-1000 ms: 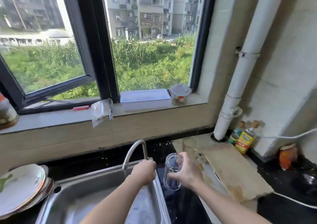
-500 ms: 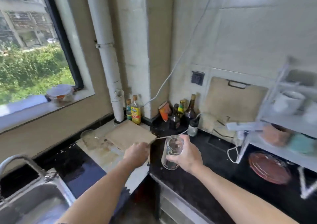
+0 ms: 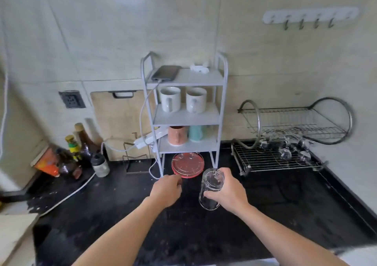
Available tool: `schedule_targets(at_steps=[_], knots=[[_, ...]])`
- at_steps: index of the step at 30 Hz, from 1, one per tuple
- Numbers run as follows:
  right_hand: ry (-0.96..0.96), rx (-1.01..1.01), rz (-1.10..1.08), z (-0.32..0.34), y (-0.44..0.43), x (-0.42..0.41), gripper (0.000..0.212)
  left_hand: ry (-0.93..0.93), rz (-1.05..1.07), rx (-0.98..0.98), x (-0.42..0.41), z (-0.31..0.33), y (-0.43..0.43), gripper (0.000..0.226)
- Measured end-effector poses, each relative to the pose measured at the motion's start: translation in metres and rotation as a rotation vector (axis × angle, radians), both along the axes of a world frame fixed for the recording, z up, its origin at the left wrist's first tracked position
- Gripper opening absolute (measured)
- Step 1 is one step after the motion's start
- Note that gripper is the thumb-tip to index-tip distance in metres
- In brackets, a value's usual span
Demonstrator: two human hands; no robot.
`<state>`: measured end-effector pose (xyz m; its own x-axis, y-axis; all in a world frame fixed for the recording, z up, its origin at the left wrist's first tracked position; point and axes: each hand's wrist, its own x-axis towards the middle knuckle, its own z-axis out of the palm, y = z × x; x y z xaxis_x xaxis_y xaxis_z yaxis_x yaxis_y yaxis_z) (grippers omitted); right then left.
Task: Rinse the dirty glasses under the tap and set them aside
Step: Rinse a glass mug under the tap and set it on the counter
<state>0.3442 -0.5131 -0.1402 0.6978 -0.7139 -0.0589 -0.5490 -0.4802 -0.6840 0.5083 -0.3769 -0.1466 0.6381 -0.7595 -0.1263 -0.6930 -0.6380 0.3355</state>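
Black table runs to the wall; dish rack at its far right edge, white shelf unit mid-back. I see my right hand, fingers clamped around the clear glass, held tilted above the table. Left hand beside it, fingers curled together, empty.

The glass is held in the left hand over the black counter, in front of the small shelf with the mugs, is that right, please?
Not quite: the head view shows the glass gripped in the right hand, not the left. The left hand is closed and holds nothing. The rest stands: it is over the black counter, in front of the small shelf with the mugs.
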Motion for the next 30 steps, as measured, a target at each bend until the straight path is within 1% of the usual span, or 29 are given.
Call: schedule_targets(at_steps=[3, 8, 12, 15, 20, 24, 26, 28, 30], knots=[[0.017, 0.010, -0.151, -0.005, -0.046, -0.028, 0.071, -0.003, -0.163, -0.034, -0.010, -0.002, -0.068, 0.027], [0.020, 0.026, -0.413, -0.011, -0.112, -0.067, 0.072, 0.048, -0.330, -0.110, -0.028, 0.002, -0.167, 0.029], [0.014, 0.025, -0.567, -0.018, -0.154, -0.093, 0.076, 0.098, -0.374, -0.121, -0.042, 0.003, -0.221, 0.030], [0.002, 0.037, -0.621, -0.024, -0.189, -0.102, 0.079, 0.122, -0.375, -0.102, -0.044, -0.001, -0.255, 0.035], [0.011, 0.044, -0.614, -0.042, -0.256, -0.092, 0.082, 0.155, -0.330, -0.112, -0.049, -0.013, -0.300, 0.043], [-0.008, 0.065, -0.512, -0.062, -0.314, -0.066, 0.089, 0.161, -0.244, -0.121, -0.058, -0.026, -0.330, 0.046], [-0.004, 0.075, -0.436, -0.071, -0.341, -0.051, 0.088, 0.149, -0.190, -0.119, -0.064, -0.031, -0.343, 0.041], [0.044, 0.064, -0.360, -0.079, -0.365, -0.036, 0.084, 0.134, -0.144, -0.134, -0.071, -0.036, -0.352, 0.033], [0.059, 0.074, -0.305, -0.087, -0.383, -0.026, 0.076, 0.148, -0.090, -0.165, -0.077, -0.040, -0.358, 0.027]])
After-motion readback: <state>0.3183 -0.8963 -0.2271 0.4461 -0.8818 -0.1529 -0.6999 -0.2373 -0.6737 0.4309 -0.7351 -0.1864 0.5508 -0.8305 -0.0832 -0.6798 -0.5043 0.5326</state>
